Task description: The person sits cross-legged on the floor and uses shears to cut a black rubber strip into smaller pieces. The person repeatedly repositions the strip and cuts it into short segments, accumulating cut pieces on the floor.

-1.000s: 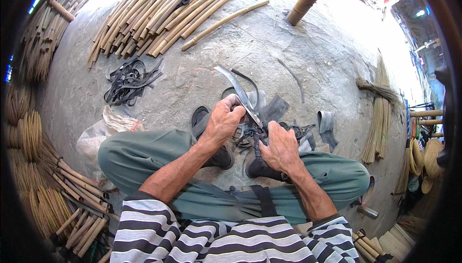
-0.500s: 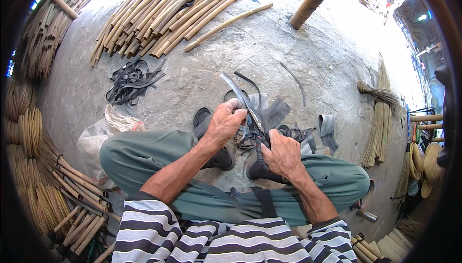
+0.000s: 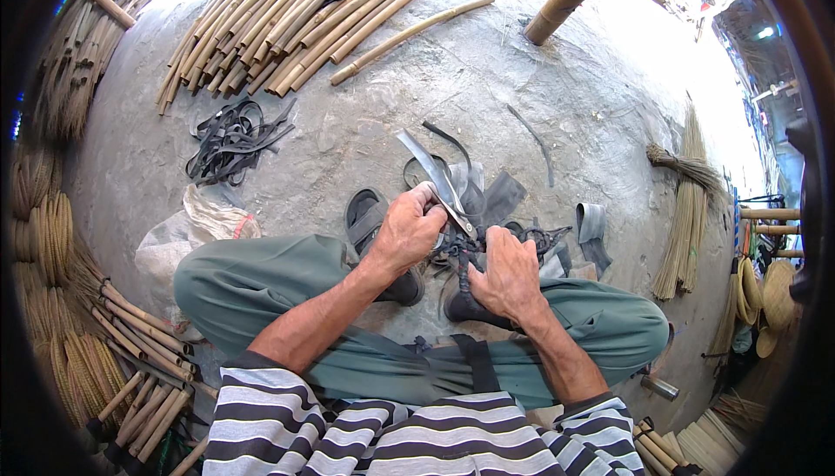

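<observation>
My right hand (image 3: 507,277) is closed around the black-wrapped handles of a pair of scissors (image 3: 465,226), whose metal blades point up and left toward my other hand. My left hand (image 3: 409,231) pinches a grey rubber strip (image 3: 424,159) beside the blades; its far end sticks up past my fingers. My fingers partly hide where blades and strip meet. On the ground just beyond lie dark rubber pieces (image 3: 503,197), with tangled black strips (image 3: 546,237) close to my right hand.
A heap of black strips (image 3: 230,141) and bamboo poles (image 3: 287,28) lie ahead to the left. A white sack (image 3: 178,232) rests by my left knee. At right are a broom-like bundle (image 3: 680,237) and a curled rubber piece (image 3: 592,232). A bamboo post (image 3: 565,6) stands ahead.
The scissor blades and the strip have shifted slightly apart, showing more of the metal near the pivot. Both hands stay in nearly the same place.
</observation>
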`<action>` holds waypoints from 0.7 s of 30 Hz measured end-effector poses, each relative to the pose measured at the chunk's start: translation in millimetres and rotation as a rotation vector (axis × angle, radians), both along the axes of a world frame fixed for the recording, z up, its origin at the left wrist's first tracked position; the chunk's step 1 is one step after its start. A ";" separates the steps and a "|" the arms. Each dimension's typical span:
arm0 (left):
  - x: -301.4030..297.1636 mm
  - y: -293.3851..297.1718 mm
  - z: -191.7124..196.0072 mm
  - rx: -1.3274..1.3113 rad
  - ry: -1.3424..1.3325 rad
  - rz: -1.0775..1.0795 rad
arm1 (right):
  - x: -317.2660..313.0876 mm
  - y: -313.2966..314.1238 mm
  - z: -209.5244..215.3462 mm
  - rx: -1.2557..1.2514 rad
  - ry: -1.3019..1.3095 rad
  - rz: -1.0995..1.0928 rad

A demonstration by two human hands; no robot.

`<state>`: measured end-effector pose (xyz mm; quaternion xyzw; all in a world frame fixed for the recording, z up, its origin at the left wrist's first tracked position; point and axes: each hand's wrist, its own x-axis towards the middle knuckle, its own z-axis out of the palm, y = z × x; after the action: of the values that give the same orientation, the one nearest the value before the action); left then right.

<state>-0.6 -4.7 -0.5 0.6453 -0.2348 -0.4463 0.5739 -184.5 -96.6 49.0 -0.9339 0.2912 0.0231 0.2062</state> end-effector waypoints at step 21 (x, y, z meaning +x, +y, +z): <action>12.2 -1.0 2.3 -0.016 0.306 0.158 | 0.1 0.9 8.3 0.161 0.102 -0.021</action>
<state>11.6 -5.8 1.8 0.5816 -0.0969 -0.4911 0.6412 -184.4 -95.7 57.3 -0.9087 0.3085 0.0919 0.2658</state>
